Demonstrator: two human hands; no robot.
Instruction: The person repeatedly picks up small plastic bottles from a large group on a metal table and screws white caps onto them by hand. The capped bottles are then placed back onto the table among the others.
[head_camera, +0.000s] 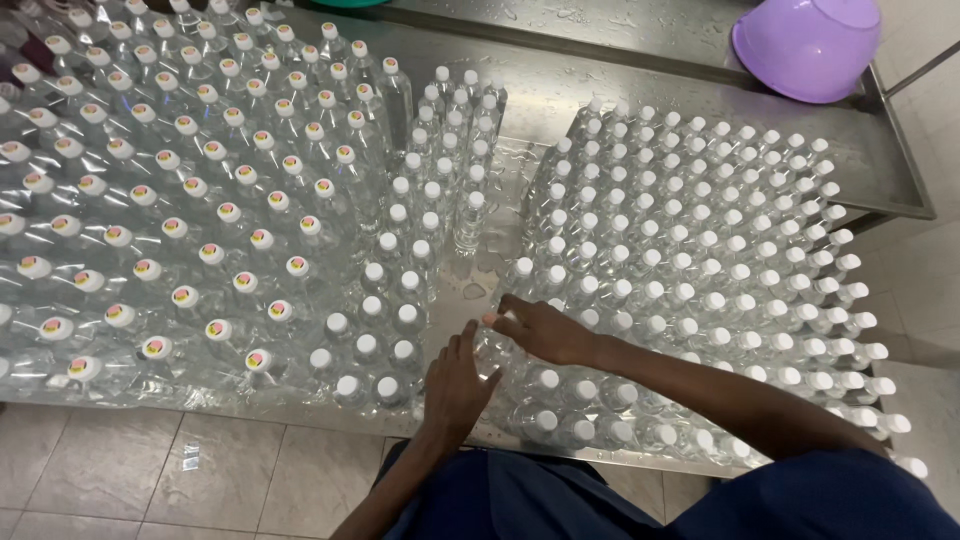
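At the near edge of the wet steel table, the left hand lies flat with fingers released against a clear bottle, while the right hand grasps a white-capped bottle at the near-left corner of the right block of small bottles; the step looks like squaring up that block. Left stand larger bottles with printed caps; far right, an upturned purple bowl.

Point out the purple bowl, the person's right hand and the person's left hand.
purple bowl (805, 45): head view, on its rounded outer wall.
right hand (545, 330): head view, on the back of the hand.
left hand (458, 385): head view, on the back of the hand.
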